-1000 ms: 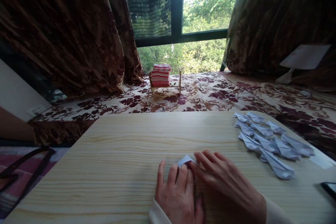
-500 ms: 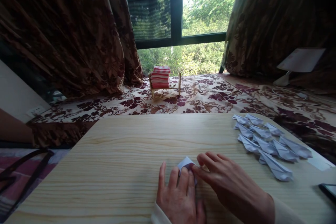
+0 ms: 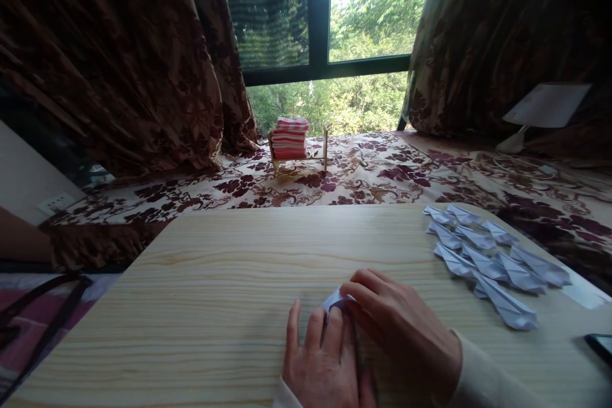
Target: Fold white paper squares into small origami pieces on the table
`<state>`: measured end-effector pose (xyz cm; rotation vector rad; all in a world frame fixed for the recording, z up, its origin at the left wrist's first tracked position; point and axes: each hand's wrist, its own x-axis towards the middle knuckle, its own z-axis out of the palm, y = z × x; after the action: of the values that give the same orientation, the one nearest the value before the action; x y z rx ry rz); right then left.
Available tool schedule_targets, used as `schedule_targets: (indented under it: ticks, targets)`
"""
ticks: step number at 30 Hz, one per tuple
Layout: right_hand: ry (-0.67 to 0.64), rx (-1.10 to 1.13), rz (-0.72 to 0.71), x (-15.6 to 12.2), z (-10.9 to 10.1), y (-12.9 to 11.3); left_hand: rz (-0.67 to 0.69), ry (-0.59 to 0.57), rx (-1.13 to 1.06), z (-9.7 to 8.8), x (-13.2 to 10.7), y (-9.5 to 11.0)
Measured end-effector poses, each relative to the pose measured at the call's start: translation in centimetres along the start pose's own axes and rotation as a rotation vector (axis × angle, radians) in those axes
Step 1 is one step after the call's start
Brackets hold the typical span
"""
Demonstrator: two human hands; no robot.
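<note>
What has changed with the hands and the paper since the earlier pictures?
The right hand has moved left and now covers more of the small white paper. No visible release. The left hand still rests on the paper; the folded paper pieces at right stay as they were.

Pale wood-grained tabletop [image 3: 191,287] bearing a part-hidden white paper piece [image 3: 333,298], folded white paper shapes [image 3: 486,263] and a dark, apparently flat object [image 3: 602,346].

Bluish white on the paper [image 3: 332,298] at six o'clock and folded papers [image 3: 485,262] at four. Tan grain over pale yellow on the table [image 3: 205,268]. Pink-and-white stripes on the stack [image 3: 289,138] at eleven. Maroon florals over cream on the cover [image 3: 406,172]; dark brown florals on the curtain [image 3: 157,76] at ten.
</note>
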<state>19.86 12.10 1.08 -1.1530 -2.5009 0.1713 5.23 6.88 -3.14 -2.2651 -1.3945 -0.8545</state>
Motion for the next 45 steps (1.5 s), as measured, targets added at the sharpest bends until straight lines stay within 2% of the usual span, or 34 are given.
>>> schedule_targets:
  ticks: [11, 23, 29, 34, 41, 45]
  targets:
    - [-0.054, 0.144, -0.041, 0.0, -0.3, 0.4, 0.009, 0.011, -0.02, 0.3, -0.1, -0.1]
    - [-0.116, 0.041, -0.088, -0.1, -0.9, -0.3, 0.015, -0.014, 0.002, 0.0, 0.0, 0.0]
    - [0.004, -0.208, -0.177, -1.2, 0.2, -0.3, -0.01, -0.005, -0.024, -0.1, 0.1, 0.0]
    - [0.054, -0.233, -0.189, -2.0, 0.1, -0.5, 0.0, 0.025, -0.031, 0.1, 0.0, -0.1]
    - [-0.039, -0.028, -0.079, -0.7, -1.8, -0.4, -0.012, 0.01, -0.059, 0.0, 0.0, 0.1]
    - [-0.163, -0.016, -0.047, -0.2, -1.8, -0.3, -0.019, 0.001, -0.063, 0.1, -0.1, 0.2]
